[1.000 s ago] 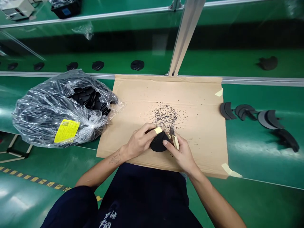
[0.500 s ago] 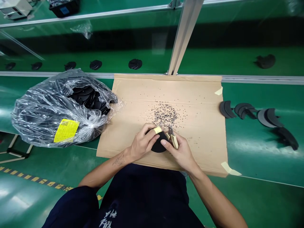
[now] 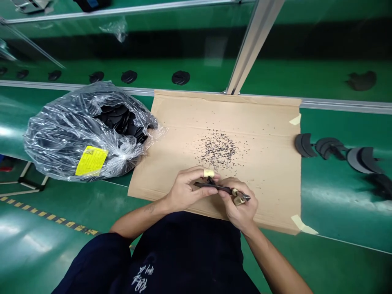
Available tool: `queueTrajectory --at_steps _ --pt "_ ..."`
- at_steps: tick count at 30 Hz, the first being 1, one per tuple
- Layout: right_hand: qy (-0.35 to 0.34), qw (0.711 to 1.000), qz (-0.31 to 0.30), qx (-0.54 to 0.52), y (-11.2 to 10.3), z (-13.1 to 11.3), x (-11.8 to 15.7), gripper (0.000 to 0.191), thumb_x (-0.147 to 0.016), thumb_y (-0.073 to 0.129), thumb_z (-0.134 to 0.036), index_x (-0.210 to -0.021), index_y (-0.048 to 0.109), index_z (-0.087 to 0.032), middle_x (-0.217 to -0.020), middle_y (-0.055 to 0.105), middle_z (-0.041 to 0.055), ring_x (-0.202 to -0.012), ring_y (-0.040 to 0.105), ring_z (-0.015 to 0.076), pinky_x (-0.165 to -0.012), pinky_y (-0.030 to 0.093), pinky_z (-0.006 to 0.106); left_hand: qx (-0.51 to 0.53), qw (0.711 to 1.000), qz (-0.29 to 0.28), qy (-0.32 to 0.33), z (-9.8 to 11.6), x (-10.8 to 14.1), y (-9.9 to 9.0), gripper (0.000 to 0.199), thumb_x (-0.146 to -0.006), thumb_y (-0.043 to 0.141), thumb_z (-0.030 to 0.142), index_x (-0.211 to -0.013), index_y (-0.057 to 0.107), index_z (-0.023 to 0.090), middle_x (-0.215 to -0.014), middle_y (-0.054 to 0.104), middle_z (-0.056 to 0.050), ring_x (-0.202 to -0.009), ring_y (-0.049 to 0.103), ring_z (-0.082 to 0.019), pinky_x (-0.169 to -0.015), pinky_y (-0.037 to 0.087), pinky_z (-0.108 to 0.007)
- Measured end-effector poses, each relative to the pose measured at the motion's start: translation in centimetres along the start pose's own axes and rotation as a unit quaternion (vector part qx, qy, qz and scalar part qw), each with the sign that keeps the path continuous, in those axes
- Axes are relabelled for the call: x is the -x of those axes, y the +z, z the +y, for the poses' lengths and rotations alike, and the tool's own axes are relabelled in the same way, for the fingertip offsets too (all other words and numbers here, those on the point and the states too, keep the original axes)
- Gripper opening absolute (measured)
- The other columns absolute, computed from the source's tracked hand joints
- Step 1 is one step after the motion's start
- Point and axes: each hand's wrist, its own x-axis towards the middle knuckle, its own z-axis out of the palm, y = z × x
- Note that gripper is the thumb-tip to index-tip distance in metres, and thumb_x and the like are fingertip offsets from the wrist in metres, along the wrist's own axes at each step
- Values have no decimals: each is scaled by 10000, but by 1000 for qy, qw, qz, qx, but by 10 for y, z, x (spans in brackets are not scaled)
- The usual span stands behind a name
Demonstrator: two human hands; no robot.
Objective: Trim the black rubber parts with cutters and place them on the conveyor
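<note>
Close to my body, my left hand (image 3: 186, 188) is closed on a thin black curved plastic part (image 3: 202, 185), turned nearly edge-on. Yellow tape (image 3: 209, 173) wraps one of its fingers. My right hand (image 3: 243, 208) grips a pair of cutting pliers (image 3: 240, 197) with tan handles, their metal tip pointing right; its thumb and finger also pinch the right end of the black part. Beneath both hands lies a cardboard sheet (image 3: 269, 171), strewn with small black scraps (image 3: 219, 149).
At left, a clear plastic bag (image 3: 58, 134) with a yellow label (image 3: 92, 160) holds many black parts (image 3: 118, 120). More curved black parts (image 3: 329, 147) lie right of the cardboard. A metal post (image 3: 255, 45) rises behind, beside a glass panel (image 3: 183, 41).
The black part has tilted from facing up to nearly edge-on. The pliers have swung in my right hand, their tip now pointing right. The camera view has shifted slightly.
</note>
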Motion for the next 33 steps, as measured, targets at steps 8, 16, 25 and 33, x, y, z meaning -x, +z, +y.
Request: queueTrajectory --at_steps 8,16,25,33 --pt "-63 998 2 -6 2 7 2 184 -863 678 -97 -958 653 -252 -825 719 23 -750 701 197 -662 578 350 -43 996 -29 70 7 -1 -6 213 -931 693 297 -1088 755 167 -954 790 -96 -865 706 -165 -795 584 -301" --pt "-47 999 -7 16 -1 6 6 179 -866 661 -127 -975 631 -265 -825 714 42 -750 700 218 -659 576 379 -56 992 -35 103 6 -3 -6 224 -927 697 286 -1124 744 190 -943 804 -89 -863 728 -177 -769 598 -311" --pt "-4 1000 -11 1 2 5 6 40 -914 663 -244 -902 626 -250 -812 715 50 -717 686 205 -634 565 365 -65 992 -13 109 6 -2 -7 193 -878 754 222 -1060 754 159 -866 795 -75 -787 708 -150 -730 582 -265" --pt "65 997 34 -17 4 0 8 176 -914 695 -394 -862 622 -243 -758 695 30 -717 686 200 -670 577 361 66 991 -111 -33 3 3 -11 620 -971 428 649 -1234 695 154 -1119 746 -159 -1081 684 -252 -980 554 -420"
